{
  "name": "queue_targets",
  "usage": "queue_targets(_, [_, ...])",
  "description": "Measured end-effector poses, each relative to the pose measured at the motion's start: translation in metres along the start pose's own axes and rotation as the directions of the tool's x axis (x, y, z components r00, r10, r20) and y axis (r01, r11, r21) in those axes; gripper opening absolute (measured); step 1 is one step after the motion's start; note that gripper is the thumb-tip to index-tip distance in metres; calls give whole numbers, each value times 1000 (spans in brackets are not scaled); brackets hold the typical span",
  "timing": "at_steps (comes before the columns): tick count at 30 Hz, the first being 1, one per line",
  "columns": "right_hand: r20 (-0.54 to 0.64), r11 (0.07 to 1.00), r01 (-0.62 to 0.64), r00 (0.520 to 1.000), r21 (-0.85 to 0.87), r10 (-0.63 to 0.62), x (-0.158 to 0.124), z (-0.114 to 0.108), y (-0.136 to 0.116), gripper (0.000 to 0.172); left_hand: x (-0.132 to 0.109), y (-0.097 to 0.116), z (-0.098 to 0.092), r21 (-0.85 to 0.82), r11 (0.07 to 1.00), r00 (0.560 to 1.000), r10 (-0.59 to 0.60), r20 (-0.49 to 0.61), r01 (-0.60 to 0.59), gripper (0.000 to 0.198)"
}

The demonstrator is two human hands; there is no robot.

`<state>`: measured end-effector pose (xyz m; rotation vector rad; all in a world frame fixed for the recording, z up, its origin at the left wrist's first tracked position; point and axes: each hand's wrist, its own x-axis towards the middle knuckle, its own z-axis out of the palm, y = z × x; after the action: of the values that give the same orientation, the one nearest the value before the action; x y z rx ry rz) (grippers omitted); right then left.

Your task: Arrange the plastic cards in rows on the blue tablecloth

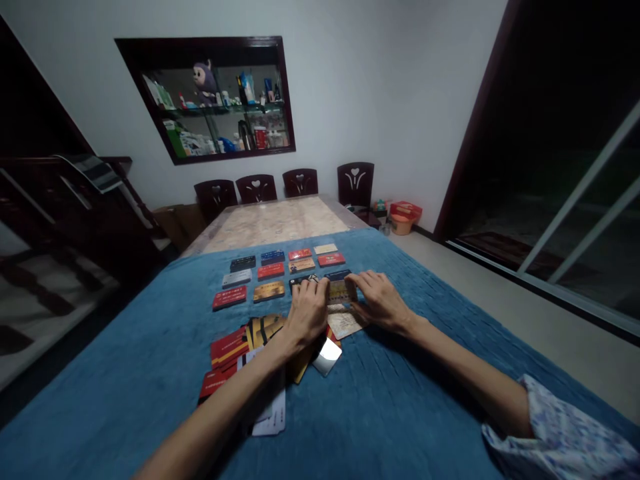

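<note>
On the blue plush cloth (150, 373) that covers the near end of the long desk (275, 223), both hands meet over one pale gold card (341, 291). The left hand (307, 312) curls its fingers down onto the card's left end; the right hand (379, 300) pinches the right end between thumb and fingertips. So both hands are closed on that one card, which sits at the right end of the nearest row of laid-out cards (273, 275), a grid of red, blue, grey and gold pieces in three rows. Just under the wrists lies a loose heap of unsorted cards (240, 350), red, gold-striped, white and one shiny silver card (327, 356), overlapping at odd angles. Four dark wooden chairs (280, 185) stand at the far end, below a wall niche of bottles and a purple soft toy (205, 81).

The risks, as I judge them: the left forearm hangs low over the heap, and a drag sideways could scatter it. The soft cloth gives little to slide against, so the card may land crooked or nudge its dark neighbour (303, 281) out of line. The dim light could also hide a misread colour.
</note>
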<state>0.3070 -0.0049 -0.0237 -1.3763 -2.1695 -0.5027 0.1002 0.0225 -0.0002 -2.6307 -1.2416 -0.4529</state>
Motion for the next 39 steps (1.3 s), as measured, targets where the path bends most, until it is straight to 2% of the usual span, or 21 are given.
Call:
queue_targets(6, [-25, 1000, 22, 999, -12, -22, 9, -2, 12, 41, 9, -2, -11, 0, 1000, 998, -2, 63, 2, 45])
queue_targets(10, [9, 998, 57, 998, 18, -57, 16, -2, 21, 43, 19, -6, -14, -32, 999, 997, -14, 77, 17, 41])
queue_targets(16, [93, 996, 89, 992, 28, -91, 29, 1, 37, 40, 34, -14, -8, -42, 999, 997, 25, 67, -22, 39])
queue_targets(23, [165, 988, 123, 977, 90, -137, 46, 7, 55, 44, 51, -30, -2, -70, 995, 993, 73, 95, -67, 36])
queue_targets(28, [213, 987, 135, 965, 91, -152, 60, 13, 63, 43, 64, -37, 1, -84, 995, 991, 67, 116, -57, 34])
queue_targets(35, [302, 992, 112, 945, 61, -125, 82, 23, 74, 40, 84, -45, 4, -75, 997, 988, 22, 154, -10, 35])
queue_targets(39, [367, 997, 68, 927, 32, -74, 95, 25, 78, 28, 99, -48, 7, -51, 999, 985, 18, 169, -10, 25])
